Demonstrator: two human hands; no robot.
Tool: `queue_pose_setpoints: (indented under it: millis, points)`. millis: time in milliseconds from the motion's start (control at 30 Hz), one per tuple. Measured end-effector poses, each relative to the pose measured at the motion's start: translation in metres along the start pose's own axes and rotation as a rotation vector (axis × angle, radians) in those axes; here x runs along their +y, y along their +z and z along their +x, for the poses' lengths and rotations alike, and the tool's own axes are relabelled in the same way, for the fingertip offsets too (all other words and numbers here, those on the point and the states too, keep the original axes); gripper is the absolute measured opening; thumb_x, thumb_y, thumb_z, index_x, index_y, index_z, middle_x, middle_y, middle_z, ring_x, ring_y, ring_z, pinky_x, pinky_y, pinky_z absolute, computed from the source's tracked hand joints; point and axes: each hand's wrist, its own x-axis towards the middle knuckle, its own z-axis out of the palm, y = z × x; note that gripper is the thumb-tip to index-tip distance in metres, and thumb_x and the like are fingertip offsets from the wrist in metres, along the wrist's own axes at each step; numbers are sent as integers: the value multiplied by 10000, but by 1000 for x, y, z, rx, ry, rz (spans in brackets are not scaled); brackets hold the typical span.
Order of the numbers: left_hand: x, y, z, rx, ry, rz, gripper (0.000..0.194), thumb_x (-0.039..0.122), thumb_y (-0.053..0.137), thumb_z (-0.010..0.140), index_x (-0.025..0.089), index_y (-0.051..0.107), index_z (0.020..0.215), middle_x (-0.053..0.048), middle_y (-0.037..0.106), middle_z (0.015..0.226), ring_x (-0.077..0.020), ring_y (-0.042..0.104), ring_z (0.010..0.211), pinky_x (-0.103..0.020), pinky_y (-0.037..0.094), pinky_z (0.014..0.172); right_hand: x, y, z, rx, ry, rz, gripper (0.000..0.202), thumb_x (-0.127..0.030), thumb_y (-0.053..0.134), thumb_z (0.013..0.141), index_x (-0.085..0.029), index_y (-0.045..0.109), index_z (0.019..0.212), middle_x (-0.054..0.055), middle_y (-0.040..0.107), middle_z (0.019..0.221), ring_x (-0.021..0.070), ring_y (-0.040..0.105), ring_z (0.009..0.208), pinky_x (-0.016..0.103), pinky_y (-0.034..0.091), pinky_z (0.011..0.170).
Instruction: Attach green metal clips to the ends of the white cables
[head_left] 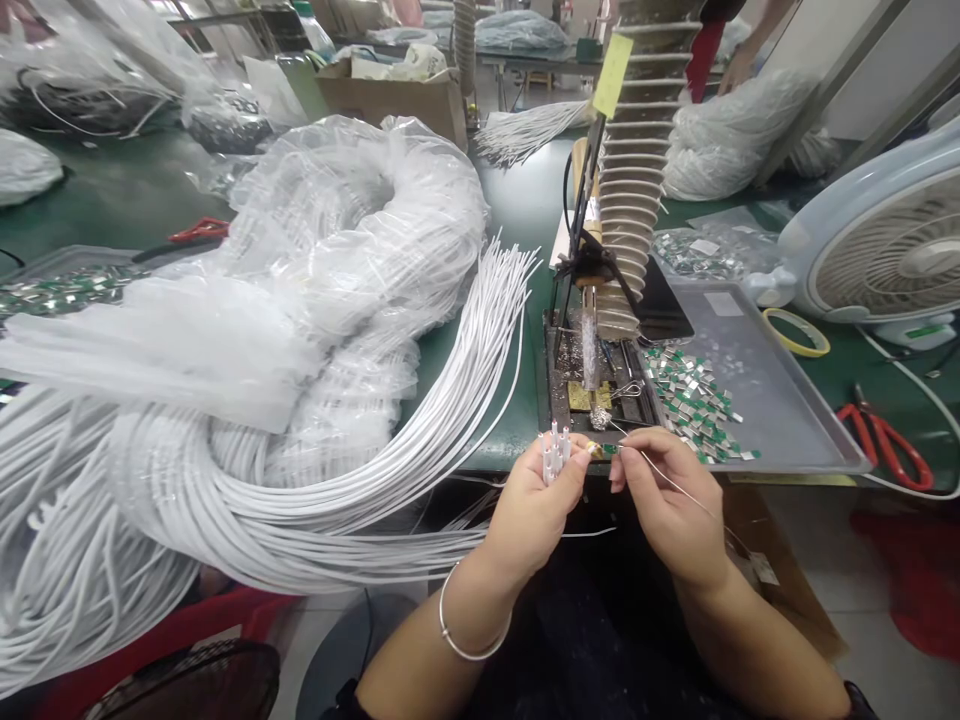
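Note:
My left hand [534, 505] is closed around several white cables, whose cut ends [553, 455] stick up between thumb and fingers. At its fingertips, a small green circuit board [610, 451] sits between the two hands. My right hand [675, 505] pinches the board's right end, and a thin silvery wire [679, 487] runs through its fingers; whether the thumb grips both is hard to see. Just above the fingertips, a soldering iron [590, 350] points downward in a stand, its tip at a silvery lump [600, 418].
A thick bundle of white cables [300, 510], partly wrapped in plastic [360, 220], fills the left. On the right, a grey tray [787, 400] holds many small boards [694, 400]. A ribbed hose [637, 170], fan [900, 230], yellow tape roll [796, 333] and red-handled cutters [885, 445] stand around.

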Motion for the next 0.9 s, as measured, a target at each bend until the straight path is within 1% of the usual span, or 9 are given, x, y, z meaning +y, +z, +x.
queue_pose_setpoints:
  millis: [133,267,433,600,733,900]
  points:
    - [-1,-1,0,3,20,35,241,366,625,795,153,562,890,77,389,540,-56,294,466,-221,250,476,0,6,1,3,45,55,39,-207,524,870,-206,561,858,-27,547,671,91,559,553,226,498,527]
    - [3,1,0,22,44,64,224,344,636,779,153,568,873,65,422,544,-71,339,481,-233,287,505,0,9,1,6,43,43,41,-210,524,865,-204,558,843,-28,546,666,90,554,543,224,495,521]
    - [8,4,-1,33,42,45,168,294,626,776,159,559,849,61,438,550,-80,392,510,-231,327,538,0,11,0,-1,58,35,41,-212,523,862,-204,557,841,-28,549,665,89,556,538,221,496,522]
    - [11,7,-3,51,31,45,162,265,637,761,152,570,855,45,484,590,-78,410,516,-228,332,530,1,12,-1,11,64,32,47,-229,522,863,-204,549,835,-27,542,654,92,553,530,225,496,515]
    - [9,5,-2,48,38,66,165,258,638,756,156,577,870,25,535,657,-69,401,504,-226,329,517,1,11,-1,0,46,23,51,-231,513,871,-205,545,839,-25,537,669,93,554,542,227,495,521]
    - [6,2,-1,56,47,126,153,242,614,767,158,579,889,37,506,644,-57,352,484,-216,318,505,4,7,3,-35,-10,-1,72,-201,505,876,-201,564,834,-16,527,694,91,534,547,236,477,518]
